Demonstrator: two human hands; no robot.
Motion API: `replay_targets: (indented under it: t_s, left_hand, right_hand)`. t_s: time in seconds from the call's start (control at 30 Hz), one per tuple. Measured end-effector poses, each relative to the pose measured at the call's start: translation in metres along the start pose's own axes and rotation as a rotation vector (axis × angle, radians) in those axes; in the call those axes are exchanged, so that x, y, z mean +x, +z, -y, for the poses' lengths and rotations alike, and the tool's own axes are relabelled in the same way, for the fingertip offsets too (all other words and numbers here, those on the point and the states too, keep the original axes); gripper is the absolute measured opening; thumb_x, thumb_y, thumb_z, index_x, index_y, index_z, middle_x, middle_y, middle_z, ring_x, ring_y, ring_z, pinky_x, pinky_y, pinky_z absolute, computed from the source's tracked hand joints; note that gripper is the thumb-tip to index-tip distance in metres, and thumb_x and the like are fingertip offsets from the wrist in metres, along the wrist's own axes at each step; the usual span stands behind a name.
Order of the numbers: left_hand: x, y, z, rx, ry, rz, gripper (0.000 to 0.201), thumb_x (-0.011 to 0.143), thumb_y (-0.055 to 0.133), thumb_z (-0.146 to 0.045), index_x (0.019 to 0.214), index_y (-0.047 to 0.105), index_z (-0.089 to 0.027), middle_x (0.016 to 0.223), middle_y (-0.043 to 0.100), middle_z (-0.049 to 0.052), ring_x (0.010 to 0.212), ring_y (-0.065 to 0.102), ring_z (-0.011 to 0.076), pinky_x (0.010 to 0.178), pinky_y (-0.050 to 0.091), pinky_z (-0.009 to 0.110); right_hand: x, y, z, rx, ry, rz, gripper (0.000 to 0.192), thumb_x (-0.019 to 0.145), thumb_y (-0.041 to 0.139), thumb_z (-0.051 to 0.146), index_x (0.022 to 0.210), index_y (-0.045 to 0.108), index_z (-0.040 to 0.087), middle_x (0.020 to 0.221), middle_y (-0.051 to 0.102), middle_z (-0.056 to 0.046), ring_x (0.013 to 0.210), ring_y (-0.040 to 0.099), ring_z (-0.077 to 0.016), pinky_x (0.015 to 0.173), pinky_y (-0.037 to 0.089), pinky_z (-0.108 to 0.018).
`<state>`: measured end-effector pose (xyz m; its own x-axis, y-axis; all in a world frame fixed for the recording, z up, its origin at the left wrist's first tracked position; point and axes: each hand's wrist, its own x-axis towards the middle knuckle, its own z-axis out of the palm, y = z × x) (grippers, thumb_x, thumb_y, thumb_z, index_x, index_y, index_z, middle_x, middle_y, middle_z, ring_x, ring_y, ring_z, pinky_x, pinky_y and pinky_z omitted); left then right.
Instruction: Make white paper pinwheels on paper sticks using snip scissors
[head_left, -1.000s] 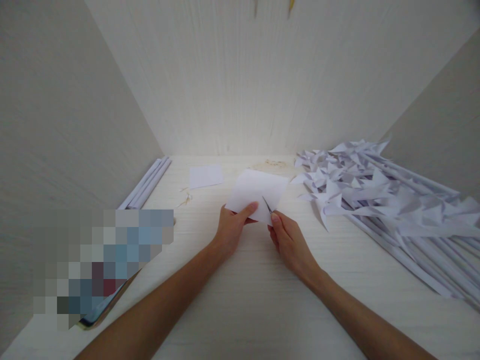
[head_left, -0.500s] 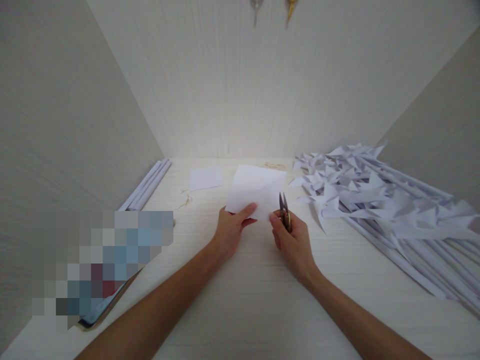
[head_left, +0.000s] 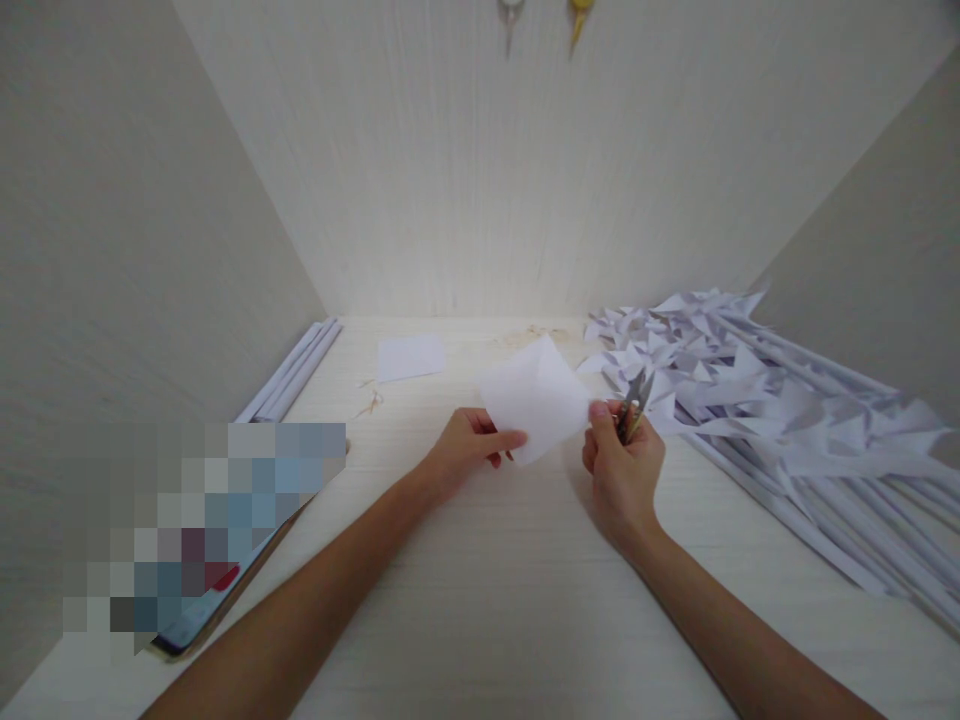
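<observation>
Open tabletop (head_left: 517,590) near front edge, between forearms. Right side blocked by pile of paper pinwheels (head_left: 757,390), reaching from back wall toward front. Left blocked by paper rolls (head_left: 294,368) along wall, phone (head_left: 210,600) at front left corner. Small paper square (head_left: 411,357) flat near back. Walls close on three sides.

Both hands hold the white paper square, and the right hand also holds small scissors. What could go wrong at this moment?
1. The right hand pinches the paper square while gripping the small scissors; the upward-pointing blades could nick a finger or snag the sheet.
2. The paper is thin and held only at two edges by the right hand and the left hand, so pulling may tear or crease it.
</observation>
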<state>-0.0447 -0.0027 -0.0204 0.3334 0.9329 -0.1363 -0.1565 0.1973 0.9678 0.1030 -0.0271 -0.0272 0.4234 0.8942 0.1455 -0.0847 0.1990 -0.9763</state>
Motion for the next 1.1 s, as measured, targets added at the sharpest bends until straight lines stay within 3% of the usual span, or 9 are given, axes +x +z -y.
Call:
replay_targets:
  t_s: [0.1, 0.2, 0.3, 0.47, 0.67, 0.87, 1.1]
  left_hand:
    - [0.000, 0.003, -0.003, 0.017, 0.021, -0.057, 0.018, 0.055, 0.069, -0.025, 0.046, 0.059, -0.013, 0.038, 0.052, -0.001, 0.033, 0.042, 0.0048, 0.035, 0.033, 0.016]
    - [0.001, 0.006, -0.011, -0.105, 0.078, -0.166, 0.017, 0.055, 0.069, -0.026, 0.050, 0.060, -0.012, 0.047, 0.059, 0.002, 0.043, 0.053, 0.0085, 0.048, 0.044, 0.021]
    - [0.001, 0.006, -0.020, -0.188, 0.149, -0.235, 0.014, 0.055, 0.068, -0.022, 0.057, 0.061, -0.010, 0.056, 0.063, 0.003, 0.054, 0.060, 0.0115, 0.060, 0.048, 0.025]
    - [-0.001, 0.003, -0.028, -0.155, 0.230, -0.313, 0.015, 0.056, 0.068, -0.024, 0.063, 0.060, -0.012, 0.055, 0.061, 0.001, 0.054, 0.060, 0.0117, 0.053, 0.045, 0.021]
    - [-0.002, 0.003, -0.028, -0.128, 0.200, -0.409, 0.019, 0.053, 0.070, -0.026, 0.056, 0.058, -0.012, 0.059, 0.061, 0.002, 0.056, 0.055, 0.0088, 0.048, 0.041, 0.019]
    - [-0.003, 0.007, -0.026, -0.277, 0.155, -0.379, 0.019, 0.051, 0.070, -0.021, 0.050, 0.054, -0.011, 0.060, 0.060, 0.000, 0.060, 0.055, 0.0077, 0.061, 0.047, 0.022]
    - [-0.005, 0.012, -0.025, -0.280, 0.111, -0.346, 0.017, 0.053, 0.069, -0.019, 0.055, 0.054, -0.010, 0.055, 0.057, -0.002, 0.056, 0.056, 0.0078, 0.065, 0.048, 0.025]
  right_hand:
    - [-0.004, 0.003, 0.005, 0.148, 0.066, 0.006, 0.026, 0.073, 0.050, 0.045, 0.068, 0.044, 0.020, 0.041, 0.023, 0.011, 0.032, 0.016, -0.0040, 0.031, 0.011, -0.018]
    - [-0.011, 0.008, 0.008, 0.256, 0.188, 0.202, 0.031, 0.077, 0.041, 0.047, 0.071, 0.049, 0.018, 0.043, 0.025, 0.010, 0.033, 0.018, -0.0042, 0.032, 0.014, -0.018]
    - [-0.018, 0.013, 0.006, 0.277, 0.266, 0.371, 0.030, 0.077, 0.043, 0.045, 0.074, 0.051, 0.016, 0.047, 0.030, 0.008, 0.036, 0.025, -0.0043, 0.035, 0.020, -0.019]
    - [-0.028, 0.018, 0.002, 0.208, 0.264, 0.536, 0.029, 0.078, 0.044, 0.046, 0.078, 0.047, 0.017, 0.049, 0.029, 0.009, 0.038, 0.025, -0.0045, 0.035, 0.020, -0.018]
    - [-0.033, 0.018, 0.004, 0.003, 0.174, 0.571, 0.034, 0.082, 0.032, 0.049, 0.075, 0.045, 0.018, 0.046, 0.032, 0.008, 0.035, 0.027, -0.0048, 0.032, 0.019, -0.018]
    - [-0.034, 0.017, 0.003, -0.070, 0.138, 0.600, 0.037, 0.084, 0.028, 0.048, 0.074, 0.045, 0.016, 0.043, 0.028, 0.009, 0.036, 0.024, -0.0047, 0.033, 0.019, -0.018]
    - [-0.033, 0.016, 0.000, -0.061, 0.155, 0.598, 0.037, 0.084, 0.029, 0.047, 0.073, 0.046, 0.016, 0.044, 0.027, 0.009, 0.036, 0.023, -0.0046, 0.033, 0.018, -0.018]
